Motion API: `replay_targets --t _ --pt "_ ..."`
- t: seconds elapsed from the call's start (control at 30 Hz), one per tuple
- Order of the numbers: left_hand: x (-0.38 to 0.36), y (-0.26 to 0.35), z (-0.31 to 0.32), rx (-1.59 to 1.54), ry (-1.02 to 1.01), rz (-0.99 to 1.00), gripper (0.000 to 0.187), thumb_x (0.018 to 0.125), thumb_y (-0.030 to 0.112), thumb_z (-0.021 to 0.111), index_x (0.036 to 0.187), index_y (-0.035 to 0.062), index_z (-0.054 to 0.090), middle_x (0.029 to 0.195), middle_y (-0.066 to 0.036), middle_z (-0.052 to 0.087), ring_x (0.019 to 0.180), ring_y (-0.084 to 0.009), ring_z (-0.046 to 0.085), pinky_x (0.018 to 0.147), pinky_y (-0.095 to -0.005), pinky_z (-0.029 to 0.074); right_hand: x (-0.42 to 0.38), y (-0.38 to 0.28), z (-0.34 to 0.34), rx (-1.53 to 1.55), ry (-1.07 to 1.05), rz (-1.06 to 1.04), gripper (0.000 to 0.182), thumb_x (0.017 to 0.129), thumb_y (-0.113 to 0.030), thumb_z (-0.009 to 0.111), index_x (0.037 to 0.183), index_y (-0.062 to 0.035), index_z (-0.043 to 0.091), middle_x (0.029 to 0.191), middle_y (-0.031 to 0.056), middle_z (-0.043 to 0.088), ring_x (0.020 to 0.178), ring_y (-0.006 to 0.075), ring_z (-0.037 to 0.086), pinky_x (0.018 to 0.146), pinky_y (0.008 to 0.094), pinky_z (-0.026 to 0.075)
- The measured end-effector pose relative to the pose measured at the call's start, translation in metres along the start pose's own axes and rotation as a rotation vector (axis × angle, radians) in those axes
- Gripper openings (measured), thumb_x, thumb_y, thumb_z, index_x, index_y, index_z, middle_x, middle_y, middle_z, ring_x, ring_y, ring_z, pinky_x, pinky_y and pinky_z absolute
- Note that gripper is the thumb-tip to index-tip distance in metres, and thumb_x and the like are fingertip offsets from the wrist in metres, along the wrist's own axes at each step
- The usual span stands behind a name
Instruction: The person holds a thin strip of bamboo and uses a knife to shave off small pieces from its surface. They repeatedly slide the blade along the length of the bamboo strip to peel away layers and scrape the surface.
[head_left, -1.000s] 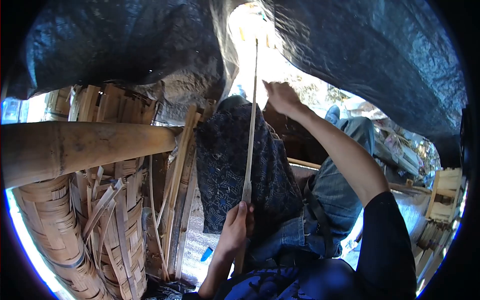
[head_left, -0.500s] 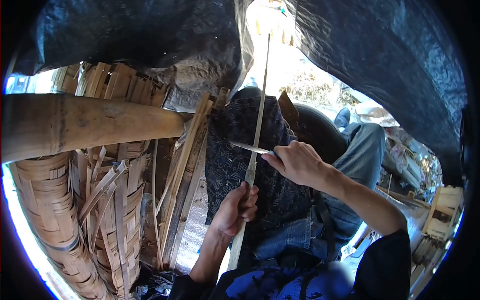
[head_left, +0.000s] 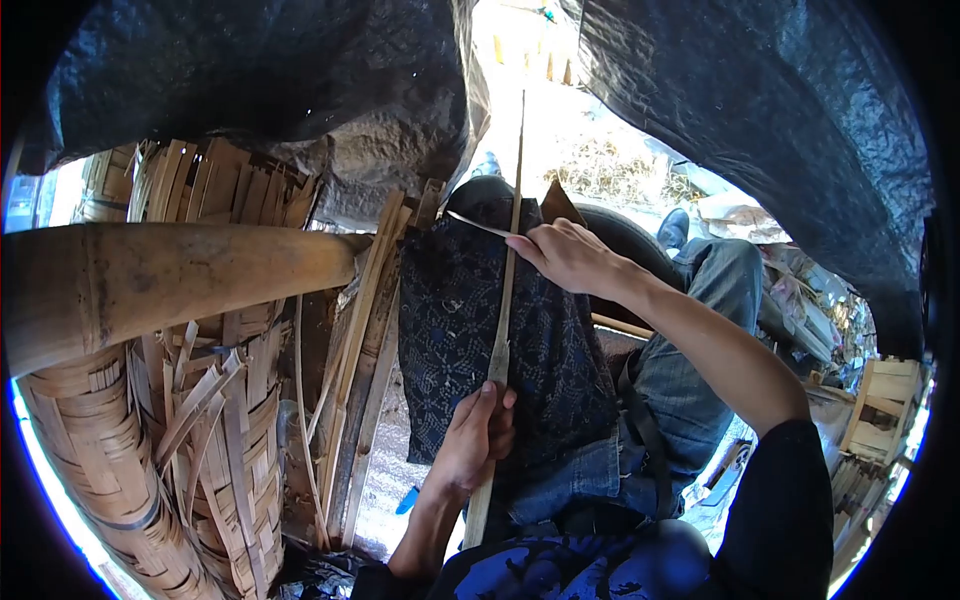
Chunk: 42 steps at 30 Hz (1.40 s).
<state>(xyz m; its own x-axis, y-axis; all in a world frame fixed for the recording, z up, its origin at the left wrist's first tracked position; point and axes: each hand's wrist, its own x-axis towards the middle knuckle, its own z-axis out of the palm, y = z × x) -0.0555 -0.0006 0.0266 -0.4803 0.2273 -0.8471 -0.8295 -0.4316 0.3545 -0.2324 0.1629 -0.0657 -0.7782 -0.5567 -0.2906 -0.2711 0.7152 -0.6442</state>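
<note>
Head view: looking down on a lap covered with patterned cloth [head_left: 445,340].
Strip [head_left: 504,322]: lying lengthwise over the cloth, reaching past its far edge.
Left hand [head_left: 478,437]: clamped on the strip, fingers wrapped round, barely moved.
Right hand [head_left: 570,256]: clamped on the knife [head_left: 476,222], fingers together.
Knife: set crosswise, shifted farther outward along the strip within half a second; probably mid-stroke, away from the left hand.

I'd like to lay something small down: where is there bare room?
Patterned cloth lies bare left of the strip, between blade and left hand. Pale ground shows between slats and left forearm, beside something blue. Crowded: far left, with woven baskets.
</note>
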Motion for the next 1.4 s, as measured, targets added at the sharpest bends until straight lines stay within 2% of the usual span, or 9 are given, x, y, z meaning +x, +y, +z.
replay_targets --t 0.13,0.27,0.53,0.87,1.0,1.07,1.1,1.2,1.4 --pt "0.006 0.004 -0.01 -0.097 -0.046 0.053 0.029 0.098 0.032 0.031 0.086 0.0106 0.046 0.057 0.008 0.024 0.044 -0.004 0.02 0.042 -0.0214 0.018 0.025 0.01 -0.002 -0.058 0.045 -0.083 0.057 0.096 -0.042 0.037 0.053 -0.005 0.046 0.038 0.0096 0.04 0.033 0.0216 0.042 0.043 0.0375 0.043" --pt "0.004 0.001 -0.013 -0.136 -0.06 0.007 0.029 0.098 0.033 0.031 0.086 0.0105 0.046 0.057 0.008 0.024 0.044 -0.0046 0.021 0.043 -0.0224 0.019 0.021 0.005 0.003 -0.124 0.218 -0.25 0.048 0.094 -0.034 0.045 0.061 -0.0015 0.054 0.046 0.0162 0.05 0.041 0.0292 0.054 0.046 0.0386 0.045" --pt "-0.006 -0.01 -0.007 -0.02 -0.062 0.027 0.029 0.098 0.034 0.033 0.086 0.0109 0.046 0.057 0.008 0.024 0.044 -0.0039 0.02 0.042 -0.0219 0.019 -0.008 0.005 0.017 -0.142 0.294 -0.183 0.048 0.093 -0.034 0.048 0.057 -0.0029 0.049 0.042 0.0148 0.046 0.035 0.0296 0.049 0.039 0.039 0.042" --pt "-0.041 -0.032 -0.013 -0.033 0.013 -0.032 0.028 0.097 0.035 0.036 0.085 0.0115 0.046 0.056 0.007 0.026 0.042 -0.005 0.023 0.041 -0.0214 0.019 0.024 0.018 0.0 -0.148 -0.011 0.072 0.051 0.098 -0.036 0.031 0.067 -0.0019 0.052 0.05 0.0114 0.051 0.043 0.0247 0.054 0.046 0.0405 0.048" --pt "-0.04 -0.039 -0.023 -0.134 -0.024 -0.051 0.03 0.097 0.036 0.036 0.086 0.0107 0.046 0.056 0.007 0.027 0.042 -0.0051 0.024 0.041 -0.0217 0.02 0.043 0.051 0.029 -0.014 0.232 -0.129 0.043 0.099 -0.029 0.032 0.077 0.0019 0.053 0.047 0.0065 0.042 0.046 0.0204 0.051 0.051 0.0362 0.045" --pt "-0.035 -0.037 -0.025 -0.141 -0.018 -0.036 0.03 0.097 0.037 0.035 0.087 0.0105 0.046 0.056 0.007 0.028 0.042 -0.005 0.024 0.041 -0.0218 0.02 0.027 0.042 0.036 -0.391 0.801 -0.552 0.039 0.099 -0.028 0.031 0.082 -0.001 0.053 0.046 0.0059 0.035 0.042 0.0179 0.042 0.043 0.033 0.039" --pt "-0.033 -0.036 -0.025 -0.136 -0.02 -0.035 0.031 0.097 0.037 0.035 0.087 0.0102 0.047 0.056 0.007 0.028 0.043 -0.0049 0.024 0.041 -0.0218 0.021 0.011 0.032 0.037 -0.17 0.622 -0.483 0.034 0.099 -0.026 0.032 0.084 -0.0028 0.052 0.046 0.0032 0.031 0.036 0.0162 0.031 0.037 0.0306 0.032" --pt "-0.031 -0.032 -0.024 -0.077 -0.022 -0.027 0.034 0.097 0.039 0.035 0.089 0.009 0.047 0.057 0.007 0.028 0.043 -0.0043 0.023 0.041 -0.0214 0.02 -0.048 -0.021 0.007 0.223 0.148 -0.069 0.04 0.097 -0.031 0.039 0.072 -0.0031 0.052 0.043 0.009 0.043 0.032 0.0206 0.041 0.036 0.035 0.036" --pt "-0.041 -0.03 -0.002 0.499 0.231 0.099 0.038 0.098 0.037 0.031 0.084 0.006 0.048 0.059 0.004 0.038 0.047 -0.0054 0.035 0.043 -0.0227 0.03 -0.059 -0.012 0.015 0.006 0.152 -0.102 0.048 0.094 -0.037 0.043 0.061 -0.0029 0.049 0.046 0.0154 0.049 0.041 0.0331 0.052 0.042 0.0435 0.043"
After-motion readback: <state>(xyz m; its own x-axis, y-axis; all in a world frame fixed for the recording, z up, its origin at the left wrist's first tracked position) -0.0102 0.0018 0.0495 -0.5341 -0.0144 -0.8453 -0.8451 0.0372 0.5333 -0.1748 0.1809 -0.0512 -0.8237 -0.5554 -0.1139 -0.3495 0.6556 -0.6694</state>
